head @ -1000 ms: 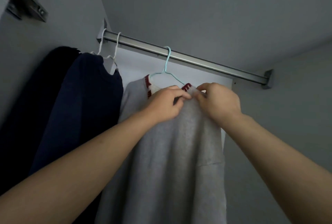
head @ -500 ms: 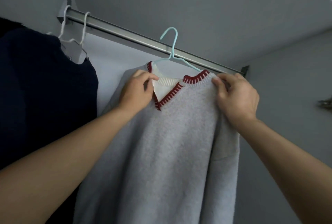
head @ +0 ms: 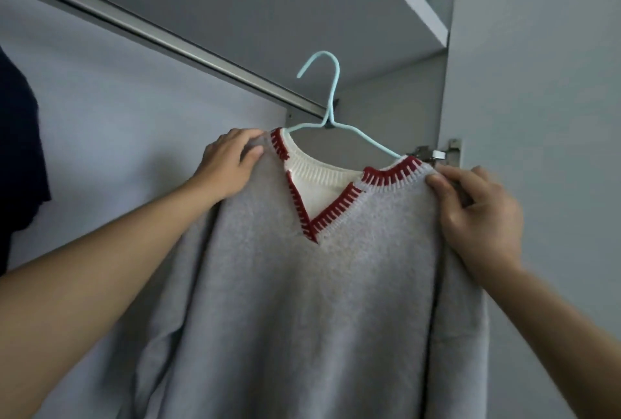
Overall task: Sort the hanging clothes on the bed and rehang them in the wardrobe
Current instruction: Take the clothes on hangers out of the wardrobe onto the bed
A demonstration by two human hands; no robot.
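Head view, grey V-neck sweater (head: 319, 301) with red-stitched collar on a light blue hanger (head: 331, 106), hook in front of the wardrobe rail (head: 161, 37), left hand (head: 232, 163) gripping 1 shoulder, right hand (head: 477, 213) pinching the other, dark garment (head: 20, 156) at far left.

hanger (head: 331, 106) hook off rail (head: 161, 38), sweater (head: 302, 301) lowered

Grey wardrobe walls (head: 134, 116), a white shelf (head: 420, 5) overhead and a metal door hinge (head: 437, 153), dimly lit.
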